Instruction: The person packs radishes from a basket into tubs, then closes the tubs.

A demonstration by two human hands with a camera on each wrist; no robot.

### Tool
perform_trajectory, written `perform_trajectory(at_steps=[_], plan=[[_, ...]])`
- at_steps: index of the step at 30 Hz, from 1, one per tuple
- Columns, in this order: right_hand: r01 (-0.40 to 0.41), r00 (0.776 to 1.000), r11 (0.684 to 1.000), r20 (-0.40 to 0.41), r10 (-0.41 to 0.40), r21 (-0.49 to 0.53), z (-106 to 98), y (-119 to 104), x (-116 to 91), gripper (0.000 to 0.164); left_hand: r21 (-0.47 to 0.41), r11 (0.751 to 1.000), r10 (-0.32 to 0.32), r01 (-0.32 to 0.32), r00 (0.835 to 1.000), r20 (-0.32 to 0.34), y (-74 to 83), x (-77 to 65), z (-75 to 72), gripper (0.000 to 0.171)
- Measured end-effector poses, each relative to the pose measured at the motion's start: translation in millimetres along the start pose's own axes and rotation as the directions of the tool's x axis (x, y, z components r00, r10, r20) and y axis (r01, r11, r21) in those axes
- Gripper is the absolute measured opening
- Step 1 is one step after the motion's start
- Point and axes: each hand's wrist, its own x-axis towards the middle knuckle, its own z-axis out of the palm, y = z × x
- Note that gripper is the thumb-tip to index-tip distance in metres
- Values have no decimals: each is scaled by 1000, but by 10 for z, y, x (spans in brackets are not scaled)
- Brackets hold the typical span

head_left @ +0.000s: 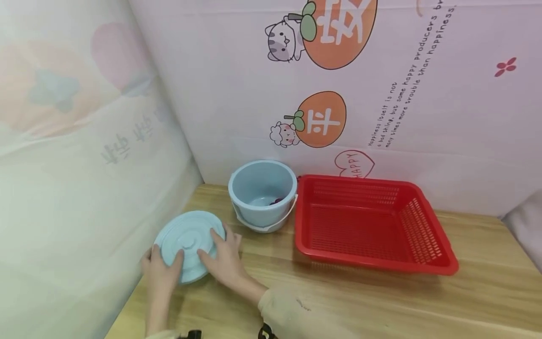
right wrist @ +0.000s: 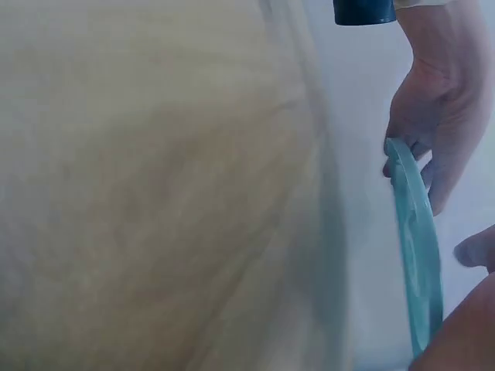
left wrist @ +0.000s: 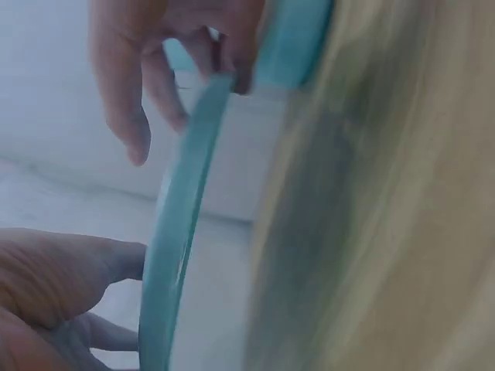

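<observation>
A round light-blue lid [head_left: 190, 242] with concentric rings is held by both hands above the left part of the table. My left hand [head_left: 161, 273] grips its left edge, thumb on the upper face and fingers at the rim. On the opposite edge, my right hand [head_left: 224, 259] holds it in the same way. Seen edge-on in the left wrist view, the lid [left wrist: 174, 232] stands apart from the wooden surface. Beyond the hands is a light-blue bucket [head_left: 262, 217] with a white handle, uncovered, with small dark-red items [head_left: 277, 201] at its bottom.
A red perforated plastic basket [head_left: 377, 264] stands right of the bucket. The wooden table [head_left: 381, 301] extends in front and to the right. Printed white cloth [head_left: 237, 94] hangs behind and along the left side, close to my left hand.
</observation>
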Motion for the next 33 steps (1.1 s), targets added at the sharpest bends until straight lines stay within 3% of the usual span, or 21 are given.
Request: perform_trajectory(at_steps=[4, 6, 10, 16, 20, 25, 29, 33], plan=[[167, 984, 980, -38, -171, -106, -83, -160, -113, 53, -1, 1000, -18, 18, 999, -38, 65, -233, -82, 85], [215, 973, 964, -51, -225, -159, -120, -211, -136, 51, -14, 1000, -11, 10, 996, -87, 101, -315, -91, 84], [240, 967, 951, -33, -251, -193, -162, -268, -171, 53, -37, 999, 2, -9, 982, -188, 172, -429, -111, 83], [277, 955, 939, -48, -292, -206, -239, -306, -151, 54, -15, 1000, 21, -25, 971, -239, 322, -506, -151, 86], [265, 958, 943, -52, -281, -202, -425, -383, -88, 52, -6, 997, 71, -75, 961, -266, 514, -535, -143, 83], [244, 961, 953, -89, -262, -178, -804, -512, -74, 52, -10, 986, 154, -164, 944, -291, 843, -573, -76, 79], [201, 964, 967, -142, -224, -160, -1152, -536, -47, 53, -17, 967, 239, -255, 927, -289, 1138, -557, 48, 77], [111, 976, 980, -169, -139, -163, -1486, -448, 40, 55, 1, 941, 328, -340, 908, -259, 1408, -449, 258, 74]])
